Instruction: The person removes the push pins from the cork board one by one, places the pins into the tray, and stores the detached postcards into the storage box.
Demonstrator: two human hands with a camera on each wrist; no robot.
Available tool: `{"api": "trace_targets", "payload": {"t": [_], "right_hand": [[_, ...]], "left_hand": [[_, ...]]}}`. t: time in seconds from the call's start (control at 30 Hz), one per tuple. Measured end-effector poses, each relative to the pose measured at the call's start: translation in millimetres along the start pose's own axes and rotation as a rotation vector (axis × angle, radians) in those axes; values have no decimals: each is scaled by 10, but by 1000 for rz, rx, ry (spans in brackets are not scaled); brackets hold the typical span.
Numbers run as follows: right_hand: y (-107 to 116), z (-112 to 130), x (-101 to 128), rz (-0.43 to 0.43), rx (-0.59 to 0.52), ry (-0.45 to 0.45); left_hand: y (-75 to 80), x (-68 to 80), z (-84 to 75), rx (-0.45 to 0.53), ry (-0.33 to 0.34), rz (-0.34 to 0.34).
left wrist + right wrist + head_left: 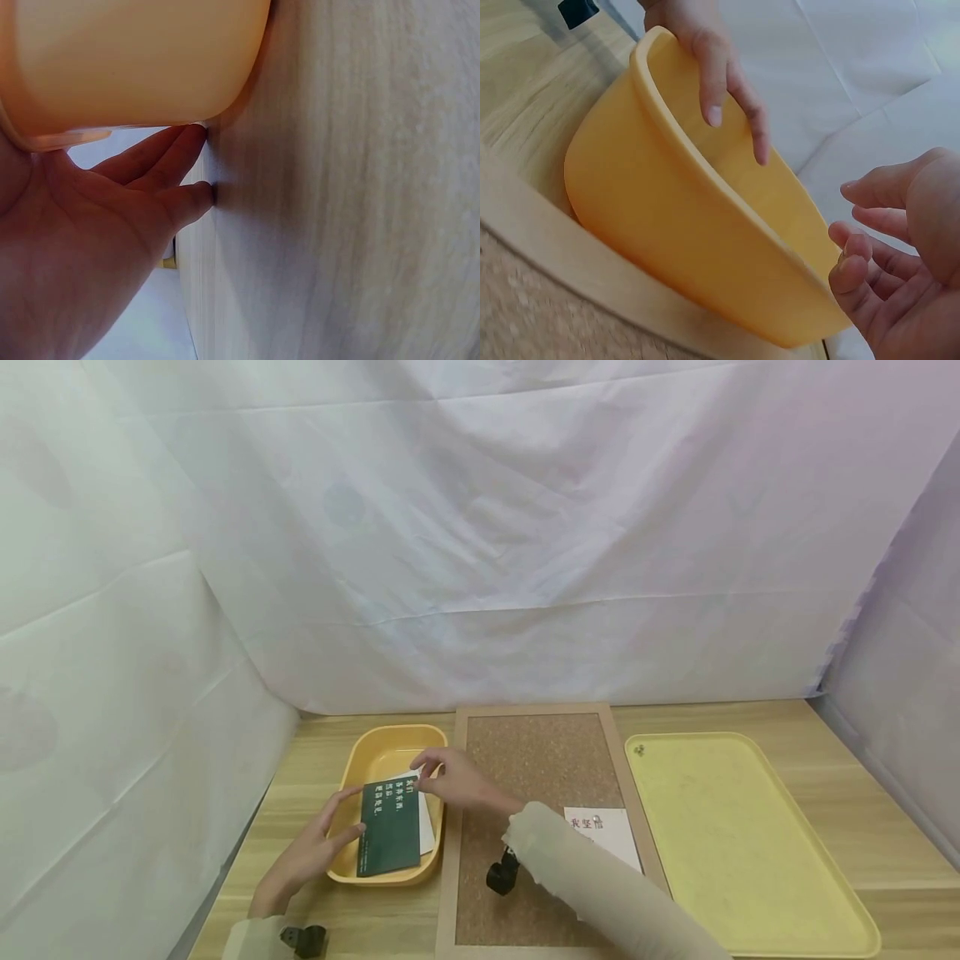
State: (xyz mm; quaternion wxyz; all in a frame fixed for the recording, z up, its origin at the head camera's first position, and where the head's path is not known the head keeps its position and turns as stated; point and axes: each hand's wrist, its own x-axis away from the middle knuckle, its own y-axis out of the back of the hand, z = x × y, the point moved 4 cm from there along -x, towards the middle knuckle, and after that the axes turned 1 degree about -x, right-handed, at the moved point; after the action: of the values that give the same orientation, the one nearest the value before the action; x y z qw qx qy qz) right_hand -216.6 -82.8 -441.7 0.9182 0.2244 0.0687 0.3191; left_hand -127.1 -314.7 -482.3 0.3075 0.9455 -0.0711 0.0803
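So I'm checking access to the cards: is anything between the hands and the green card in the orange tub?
Nothing visible. The left hand and right hand already flank the green card over the orange tub.

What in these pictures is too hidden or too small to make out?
- Head view: the print on the green card is too small to read.
- Head view: the right sleeve covers part of the white card on the cork board.
- Wrist views: the orange tub wall hides its contents.
- Left wrist view: the left hand is cut off by the edge.
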Motion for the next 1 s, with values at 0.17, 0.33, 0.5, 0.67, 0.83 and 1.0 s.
{"api": "trace_targets", "payload": {"t": [0.17, 0.33, 0.5, 0.67, 0.83, 1.0], "right_hand": [[91, -39, 38, 8, -3, 2], [176, -44, 108, 11, -13, -8], [261, -74, 192, 7, -3, -9], [356, -169, 276, 8, -3, 17], [453, -297, 360, 6, 15, 57], [560, -369, 462, 7, 26, 60]], "left_hand": [[3, 0, 6, -17, -1, -2], [5, -9, 22, -27, 1, -6], [8, -25, 40, -32, 11, -9], [19, -15, 55, -33, 12, -11], [31, 8, 53, -39, 18, -3], [26, 12, 53, -33, 23, 2]]}}
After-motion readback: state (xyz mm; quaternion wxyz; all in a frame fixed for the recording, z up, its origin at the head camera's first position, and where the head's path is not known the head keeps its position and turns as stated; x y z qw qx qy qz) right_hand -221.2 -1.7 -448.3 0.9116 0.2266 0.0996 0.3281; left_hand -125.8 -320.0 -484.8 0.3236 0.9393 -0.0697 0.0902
